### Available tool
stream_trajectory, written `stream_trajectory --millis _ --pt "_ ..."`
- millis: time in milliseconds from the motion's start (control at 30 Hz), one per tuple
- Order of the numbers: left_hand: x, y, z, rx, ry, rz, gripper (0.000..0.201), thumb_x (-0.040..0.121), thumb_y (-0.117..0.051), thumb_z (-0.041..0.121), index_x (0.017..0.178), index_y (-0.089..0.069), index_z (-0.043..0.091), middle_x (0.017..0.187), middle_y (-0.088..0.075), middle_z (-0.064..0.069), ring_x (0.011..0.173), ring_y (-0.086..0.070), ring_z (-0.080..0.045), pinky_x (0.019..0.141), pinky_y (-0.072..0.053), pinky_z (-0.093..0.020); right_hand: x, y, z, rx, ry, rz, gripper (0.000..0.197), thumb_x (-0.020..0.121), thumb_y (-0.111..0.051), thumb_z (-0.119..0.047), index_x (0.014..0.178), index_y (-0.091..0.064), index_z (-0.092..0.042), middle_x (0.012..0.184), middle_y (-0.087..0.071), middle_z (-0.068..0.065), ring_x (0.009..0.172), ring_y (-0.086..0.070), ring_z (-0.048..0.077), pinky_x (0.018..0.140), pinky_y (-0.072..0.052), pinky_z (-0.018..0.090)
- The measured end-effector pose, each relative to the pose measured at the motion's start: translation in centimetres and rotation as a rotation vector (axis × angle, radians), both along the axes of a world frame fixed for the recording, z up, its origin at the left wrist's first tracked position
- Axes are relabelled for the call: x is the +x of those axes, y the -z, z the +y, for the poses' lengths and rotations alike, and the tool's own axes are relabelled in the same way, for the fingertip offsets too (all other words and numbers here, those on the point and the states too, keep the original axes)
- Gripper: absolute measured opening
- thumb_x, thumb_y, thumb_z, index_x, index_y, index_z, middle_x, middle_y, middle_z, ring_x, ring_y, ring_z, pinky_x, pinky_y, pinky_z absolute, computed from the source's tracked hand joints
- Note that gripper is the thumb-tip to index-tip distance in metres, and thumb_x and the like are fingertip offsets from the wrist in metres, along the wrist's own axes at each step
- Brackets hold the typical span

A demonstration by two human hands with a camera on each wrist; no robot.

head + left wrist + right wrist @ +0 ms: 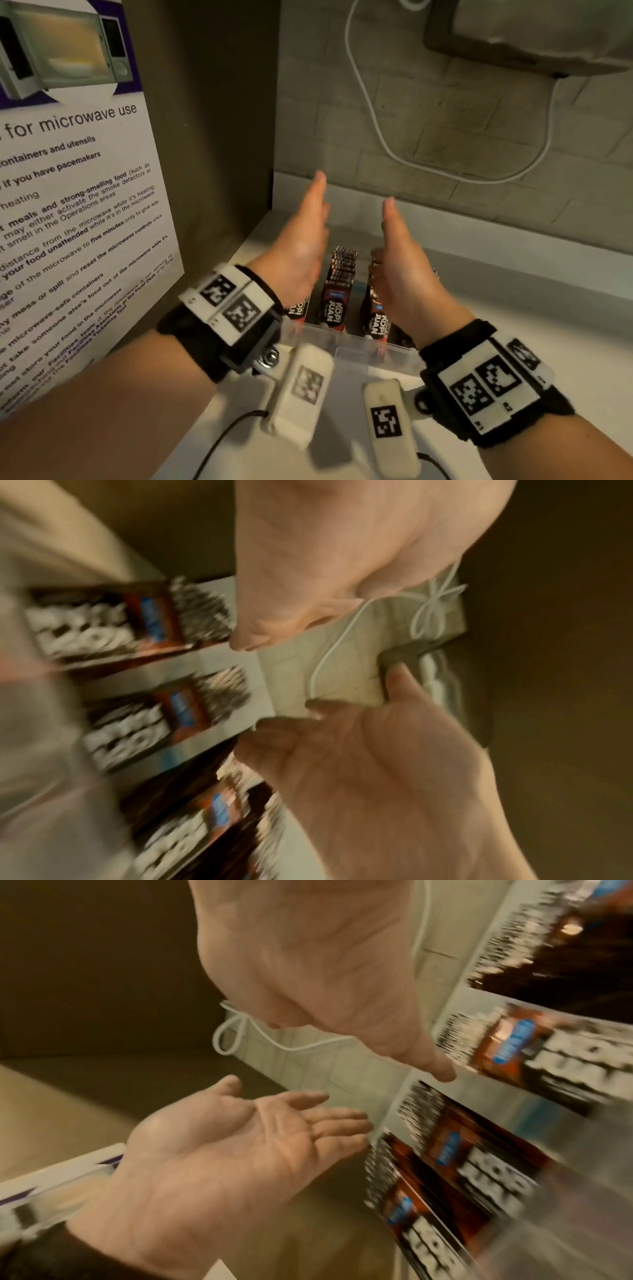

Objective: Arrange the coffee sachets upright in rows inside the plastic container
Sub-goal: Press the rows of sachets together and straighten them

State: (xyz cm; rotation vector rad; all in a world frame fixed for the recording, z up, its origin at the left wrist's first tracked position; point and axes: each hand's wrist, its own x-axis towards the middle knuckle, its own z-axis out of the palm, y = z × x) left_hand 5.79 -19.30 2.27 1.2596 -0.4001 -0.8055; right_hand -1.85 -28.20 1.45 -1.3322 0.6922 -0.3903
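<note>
Red-and-black coffee sachets (pixel 337 284) stand upright in three rows inside a clear plastic container (pixel 359 346) on the white counter. The wrist views show the same rows, blurred (pixel 178 712) (pixel 462 1150). My left hand (pixel 301 236) hovers over the left row, fingers straight, palm facing right, holding nothing. My right hand (pixel 400 260) hovers over the right row, palm facing left, also empty. The two palms face each other across the middle row. In the wrist views both hands are flat and empty: left hand (pixel 342 561) (pixel 222 1145), right hand (pixel 377 777) (pixel 325 961).
A microwave-use poster (pixel 68 205) hangs on the brown cabinet side (pixel 222 137) at the left. A white cable (pixel 376 130) loops down the tiled back wall from an appliance (pixel 531 34) at the upper right. White counter (pixel 513 325) extends to the right.
</note>
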Motion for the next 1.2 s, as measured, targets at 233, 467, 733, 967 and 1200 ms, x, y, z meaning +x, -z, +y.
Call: stream_trajectory --millis 233,467,733,967,1200 --pt "3.8 0.1 2.4 0.002 -0.192 -0.093 0.074 0.094 -0.028 0.063 0.154 -0.022 0.019 0.159 -0.025 -0.005 0.145 -0.024 -0.017 0.116 -0.013 -0.034 2.1 -0.8 2.3 0.039 -0.134 -0.015 0.082 0.085 -0.035 -0.072 0.151 -0.018 -0.026 0.151 -0.033 0.011 0.129 -0.041 0.023 0.109 -0.028 0.038" --pt "3.8 5.9 2.1 0.099 -0.109 0.086 0.087 0.088 -0.026 0.075 0.155 -0.011 0.022 0.162 -0.013 -0.001 0.148 -0.016 -0.016 0.117 -0.016 -0.04 5.6 2.9 3.8 0.087 -0.151 0.091 0.133 0.038 -0.052 -0.095 0.15 -0.017 -0.033 0.157 -0.026 -0.002 0.14 -0.031 0.023 0.113 -0.026 0.052" --pt "4.2 7.5 1.6 0.124 0.024 0.142 0.099 0.076 -0.028 0.088 0.153 -0.024 0.026 0.145 -0.049 -0.006 0.121 -0.057 -0.022 0.077 -0.051 -0.036 7.5 5.5 2.9 0.171 -0.161 0.135 0.131 0.035 -0.054 -0.091 0.149 -0.02 -0.035 0.146 -0.042 0.005 0.127 -0.048 0.029 0.103 -0.039 0.056" --pt "4.1 7.3 1.1 0.118 0.039 0.103 0.083 0.089 -0.014 0.075 0.15 -0.031 0.022 0.128 -0.062 0.0 0.091 -0.066 -0.01 0.07 -0.048 -0.029 8.7 6.4 3.0 0.175 -0.134 0.128 0.133 0.031 -0.057 -0.09 0.148 -0.02 -0.039 0.145 -0.043 0.004 0.126 -0.049 0.03 0.101 -0.04 0.056" --pt "3.8 6.9 1.1 0.178 0.004 0.108 0.06 0.093 -0.013 0.07 0.096 -0.058 0.031 0.069 -0.072 0.008 0.067 -0.068 -0.006 0.062 -0.046 -0.028 8.6 6.4 3.4 0.207 -0.137 0.11 0.132 0.033 -0.057 -0.088 0.149 -0.017 -0.038 0.149 -0.039 0.005 0.13 -0.045 0.029 0.104 -0.038 0.055"
